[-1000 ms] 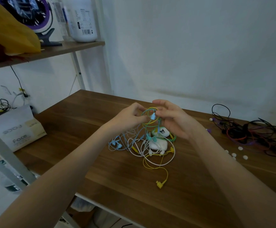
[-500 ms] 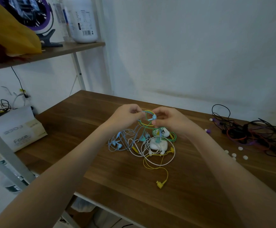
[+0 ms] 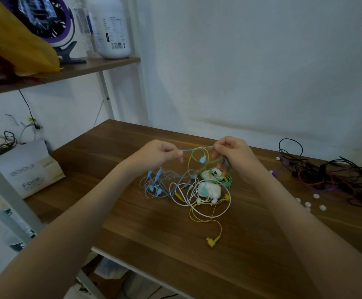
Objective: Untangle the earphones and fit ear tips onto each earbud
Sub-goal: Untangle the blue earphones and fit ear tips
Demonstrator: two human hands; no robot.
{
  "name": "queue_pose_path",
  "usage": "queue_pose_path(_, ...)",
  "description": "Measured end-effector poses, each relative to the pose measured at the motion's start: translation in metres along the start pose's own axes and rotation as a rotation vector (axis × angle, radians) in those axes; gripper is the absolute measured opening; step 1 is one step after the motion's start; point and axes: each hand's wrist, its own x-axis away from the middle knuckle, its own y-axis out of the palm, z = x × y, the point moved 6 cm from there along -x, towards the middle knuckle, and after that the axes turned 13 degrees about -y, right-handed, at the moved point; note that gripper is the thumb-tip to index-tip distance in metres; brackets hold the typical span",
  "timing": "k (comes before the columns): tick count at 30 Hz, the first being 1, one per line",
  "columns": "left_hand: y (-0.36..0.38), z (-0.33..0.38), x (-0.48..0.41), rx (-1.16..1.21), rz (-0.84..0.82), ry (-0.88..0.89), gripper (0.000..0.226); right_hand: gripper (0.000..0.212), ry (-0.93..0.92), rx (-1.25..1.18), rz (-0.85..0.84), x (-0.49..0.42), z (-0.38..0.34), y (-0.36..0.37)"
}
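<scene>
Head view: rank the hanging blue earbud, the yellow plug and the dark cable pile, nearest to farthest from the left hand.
1. Hanging blue earbud, just right of the left hand.
2. Yellow plug, toward the table front edge.
3. Dark cable pile, at the far right.

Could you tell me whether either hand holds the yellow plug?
No, the yellow plug lies on the table, apart from the left hand and right hand, which pinch a blue cable.

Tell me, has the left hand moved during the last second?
Yes: the left hand shifted slightly left, toward the tissue box, pulling the blue cable taut.
</scene>
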Motion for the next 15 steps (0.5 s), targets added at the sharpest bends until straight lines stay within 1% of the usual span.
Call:
queue_pose_path(5, -0.004, 0.002, 0.005, 0.157, 0.091, 0.037, 0.027, 0.014, -0.037, 0.146, -0.022, -0.001, -0.002, 0.004)
queue_pose_path(8, -0.01, -0.007, -0.001, 0.301, 0.127, -0.002, 0.025, 0.018, -0.047, 0.194, -0.113, 0.002, -0.007, 0.007)
queue_pose_path(10, -0.013, -0.01, -0.002, 0.466, 0.111, -0.028, 0.025, 0.02, -0.061, 0.228, -0.214, 0.005, -0.009, 0.01)
queue_pose_path(12, -0.014, -0.009, -0.001, 0.632, 0.061, -0.03, 0.025, 0.018, -0.052, 0.22, -0.303, 0.007, -0.009, 0.012)
queue_pose_path(15, -0.013, -0.005, -0.001, 0.894, -0.013, -0.056, 0.027, 0.014, -0.014, 0.261, -0.391, 0.008, -0.003, 0.011)
